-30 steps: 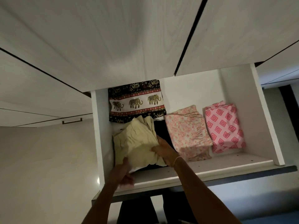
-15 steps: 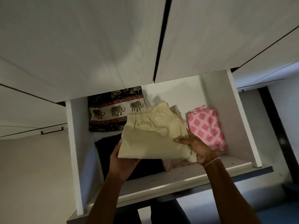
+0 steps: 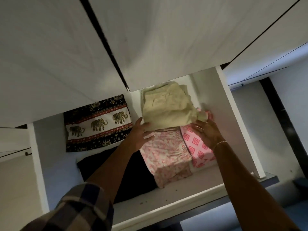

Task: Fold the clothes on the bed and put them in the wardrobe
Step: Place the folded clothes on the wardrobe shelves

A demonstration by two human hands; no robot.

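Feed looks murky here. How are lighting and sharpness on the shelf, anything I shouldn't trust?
Head view: dim overall, no glare, the black garment nearly lost in shadow. Head view: blur smears the beige garment at its corner by the right hand, while the elephant-print cloth reads sharp. Head view: wide-angle stretch splays the wardrobe doors.

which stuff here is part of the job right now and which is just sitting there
In the job:
cream folded garment
left hand and right hand, both at its near edge
wardrobe shelf

Just lying there:
elephant-print cloth
black garment
pink floral bundle
pink diamond-print bundle
The cream garment overlaps the last two.
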